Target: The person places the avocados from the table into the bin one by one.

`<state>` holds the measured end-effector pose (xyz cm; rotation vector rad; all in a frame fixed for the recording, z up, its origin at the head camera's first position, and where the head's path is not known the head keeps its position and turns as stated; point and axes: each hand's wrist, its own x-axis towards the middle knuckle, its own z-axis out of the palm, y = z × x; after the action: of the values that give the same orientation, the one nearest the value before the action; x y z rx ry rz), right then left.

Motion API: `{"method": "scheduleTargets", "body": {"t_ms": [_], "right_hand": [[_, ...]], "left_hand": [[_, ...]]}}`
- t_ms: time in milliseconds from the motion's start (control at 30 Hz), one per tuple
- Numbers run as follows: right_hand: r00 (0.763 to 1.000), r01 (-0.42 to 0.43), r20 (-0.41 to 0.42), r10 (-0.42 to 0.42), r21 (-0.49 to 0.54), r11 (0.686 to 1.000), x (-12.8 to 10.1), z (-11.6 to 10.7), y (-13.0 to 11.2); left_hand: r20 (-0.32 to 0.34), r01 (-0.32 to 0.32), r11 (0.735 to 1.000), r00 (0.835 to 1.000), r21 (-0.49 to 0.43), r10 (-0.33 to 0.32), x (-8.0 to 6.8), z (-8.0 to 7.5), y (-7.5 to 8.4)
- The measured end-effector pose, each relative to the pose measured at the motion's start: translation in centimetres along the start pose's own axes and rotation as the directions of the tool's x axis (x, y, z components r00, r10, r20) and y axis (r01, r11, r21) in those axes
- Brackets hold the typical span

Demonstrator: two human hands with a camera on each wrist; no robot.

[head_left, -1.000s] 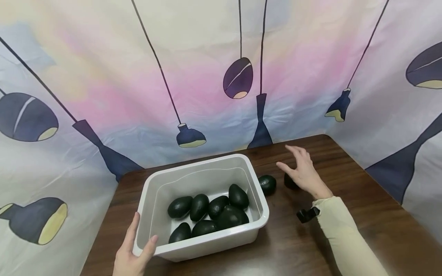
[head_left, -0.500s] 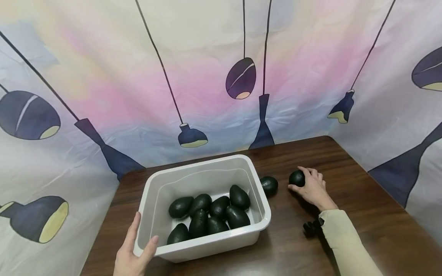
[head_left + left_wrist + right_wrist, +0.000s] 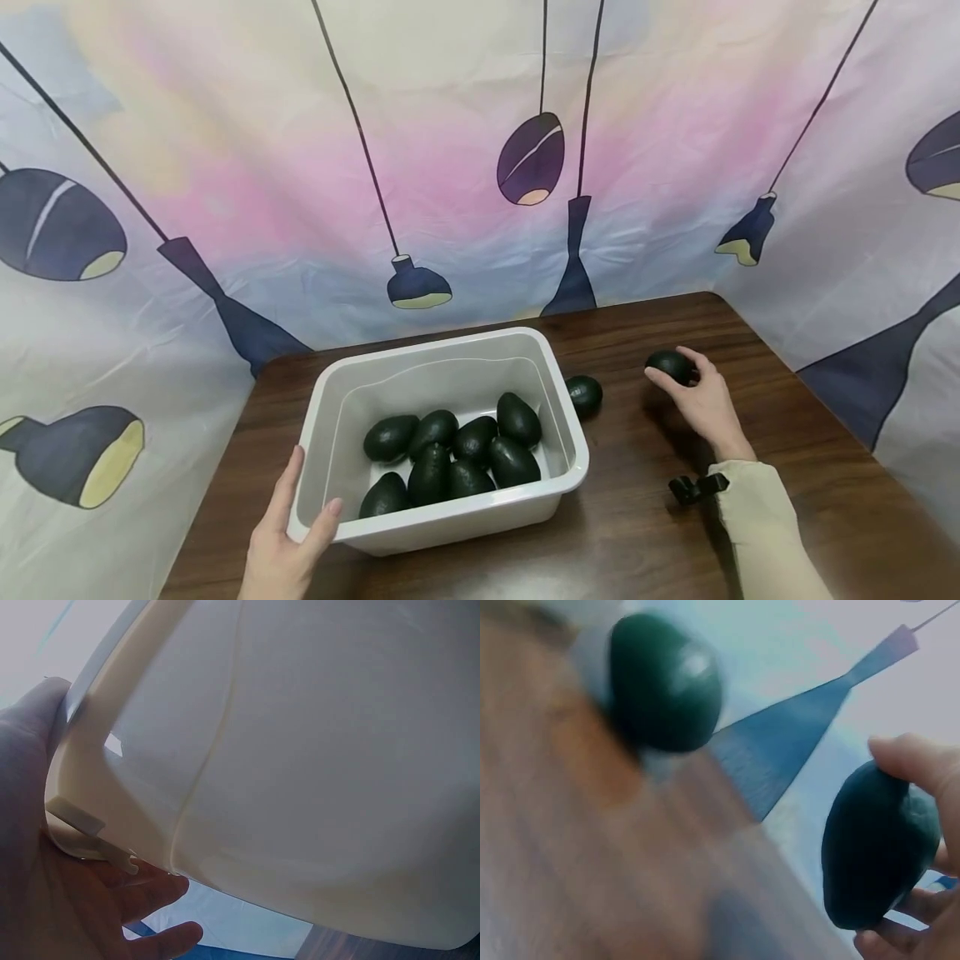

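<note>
A dark green avocado (image 3: 670, 367) is pinched between the thumb and fingers of my right hand (image 3: 708, 408), a little above the table. In the right wrist view this avocado (image 3: 877, 847) shows at the right edge. My left hand (image 3: 283, 542) holds the near left corner of a white plastic bin (image 3: 457, 512), thumb and index finger on either side of it. The left wrist view shows its fingers (image 3: 154, 896) at the bin's underside. Several avocados (image 3: 431, 475) lie in the bin. Another avocado (image 3: 583, 396) rests on the table against the bin's right side.
The brown wooden table (image 3: 622, 517) carries everything. A cloth backdrop (image 3: 450, 167) printed with hanging lamps stands behind it and on both sides. A small black camera (image 3: 697, 487) sits on my right wrist.
My right hand came down from above, took hold of the avocado on the table, lifted it and shifted slightly right. In the bin, the front avocados rolled into new positions. My left hand stayed at the corner.
</note>
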<state>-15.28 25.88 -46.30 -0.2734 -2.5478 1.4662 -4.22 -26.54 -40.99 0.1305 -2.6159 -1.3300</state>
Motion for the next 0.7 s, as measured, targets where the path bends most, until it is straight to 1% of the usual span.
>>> {"method": "scheduleTargets", "body": {"t_ms": [100, 167, 200, 233, 267, 300, 333, 367, 400, 433, 467, 500, 533, 567, 600, 633, 667, 700], "right_hand": [[0.996, 0.037, -0.082, -0.028, 0.114, 0.993, -0.4, -0.1, -2.1], [0.989, 0.090, -0.137, -0.064, 0.197, 0.976, -0.6, 0.1, -4.3], [0.983, 0.131, -0.153, -0.097, 0.230, 0.964, -0.9, 0.3, -5.7], [0.978, 0.181, -0.154, -0.142, 0.271, 0.945, -1.1, 0.5, -7.3], [0.969, 0.236, -0.140, -0.202, 0.304, 0.923, -1.4, 0.7, -9.0], [0.954, 0.299, -0.112, -0.277, 0.329, 0.896, -1.8, 1.0, -10.7], [0.933, 0.353, -0.067, -0.353, 0.350, 0.868, -2.3, 1.3, -12.5], [0.903, 0.405, -0.013, -0.428, 0.355, 0.843, -2.8, 1.5, -14.1], [0.865, 0.452, 0.041, -0.501, 0.371, 0.811, -3.3, 1.6, -15.6], [0.825, 0.488, 0.088, -0.559, 0.387, 0.782, -3.8, 1.6, -16.8], [0.791, 0.518, 0.122, -0.599, 0.386, 0.763, -4.0, 1.6, -17.7], [0.776, 0.530, 0.144, -0.614, 0.377, 0.759, -4.1, 1.5, -18.2], [0.783, 0.526, 0.155, -0.602, 0.351, 0.775, -3.9, 1.5, -18.3], [0.800, 0.516, 0.153, -0.580, 0.317, 0.795, -3.4, 1.6, -17.9], [0.823, 0.496, 0.151, -0.547, 0.277, 0.823, -2.6, 1.9, -17.1], [0.852, 0.463, 0.158, -0.500, 0.220, 0.859, -1.7, 2.4, -16.0], [0.881, 0.415, 0.180, -0.437, 0.150, 0.897, -0.8, 3.1, -14.6], [0.905, 0.360, 0.214, -0.369, 0.080, 0.930, 0.0, 3.9, -13.0]], "left_hand": [[0.001, 0.003, 1.000, 1.000, 0.010, -0.003, -0.1, -0.3, 0.0], [-0.002, 0.007, 1.000, 1.000, 0.018, -0.007, -0.2, -0.5, 0.0], [-0.003, 0.009, 1.000, 1.000, 0.018, -0.008, -0.3, -0.6, 0.0], [-0.007, 0.008, 1.000, 1.000, 0.020, -0.008, -0.3, -0.7, 0.0], [-0.012, 0.009, 1.000, 1.000, 0.021, -0.008, -0.4, -0.8, 0.0], [-0.015, 0.011, 1.000, 1.000, 0.021, -0.010, -0.5, -0.9, -0.1], [-0.017, 0.012, 1.000, 1.000, 0.019, -0.012, -0.5, -0.9, -0.1], [-0.017, 0.012, 1.000, 1.000, 0.021, -0.012, -0.6, -1.0, -0.2], [-0.015, 0.012, 1.000, 1.000, 0.025, -0.011, -0.6, -1.0, -0.2], [-0.010, 0.003, 1.000, 1.000, 0.020, -0.003, -0.5, -0.9, -0.2], [-0.002, -0.006, 1.000, 1.000, 0.017, 0.006, -0.5, -0.8, -0.2], [0.003, -0.016, 1.000, 1.000, 0.015, 0.016, -0.4, -0.7, -0.2], [0.004, -0.029, 0.999, 1.000, 0.015, 0.029, -0.4, -0.6, -0.1], [0.005, -0.045, 0.999, 0.999, 0.017, 0.045, -0.3, -0.5, -0.1], [0.003, -0.062, 0.998, 0.998, 0.012, 0.062, -0.3, -0.4, -0.1], [0.001, -0.071, 0.997, 0.997, 0.013, 0.071, -0.2, -0.4, 0.0], [-0.005, -0.072, 0.997, 0.997, 0.022, 0.072, -0.2, -0.5, 0.0], [-0.014, -0.070, 0.997, 0.997, 0.030, 0.071, -0.3, -0.5, 0.0]]}}
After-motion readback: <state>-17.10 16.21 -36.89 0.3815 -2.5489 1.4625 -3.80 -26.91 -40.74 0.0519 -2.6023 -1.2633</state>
